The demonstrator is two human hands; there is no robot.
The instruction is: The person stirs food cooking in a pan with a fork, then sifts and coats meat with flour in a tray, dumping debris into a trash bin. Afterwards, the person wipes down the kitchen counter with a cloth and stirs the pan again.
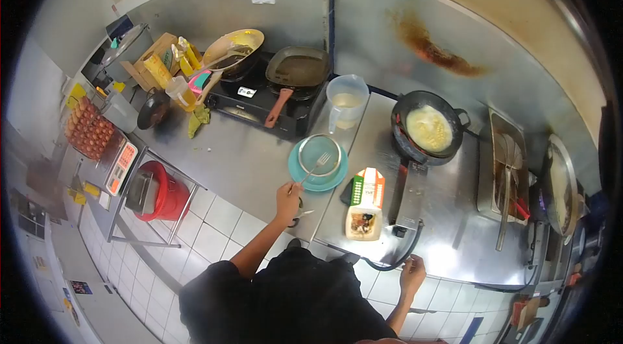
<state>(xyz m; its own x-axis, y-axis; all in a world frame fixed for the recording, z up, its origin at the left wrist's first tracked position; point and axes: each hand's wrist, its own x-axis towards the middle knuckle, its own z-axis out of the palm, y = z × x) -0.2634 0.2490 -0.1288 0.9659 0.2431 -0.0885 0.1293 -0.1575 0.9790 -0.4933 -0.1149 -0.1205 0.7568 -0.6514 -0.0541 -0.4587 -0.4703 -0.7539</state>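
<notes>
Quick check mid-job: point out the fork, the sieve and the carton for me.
Fork (313,171): head view, on its handle.
Sieve (311,152): head view, inside the rim, left of the tines.
Carton (366,195): head view, on its printed side.

The top (305,298) worn is black and loose — its left sleeve (209,282) short — and the left hand (288,201) and right hand (412,273) are bare.

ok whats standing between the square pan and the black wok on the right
In the head view, a clear plastic jug stands between the square pan and the black wok.
</notes>
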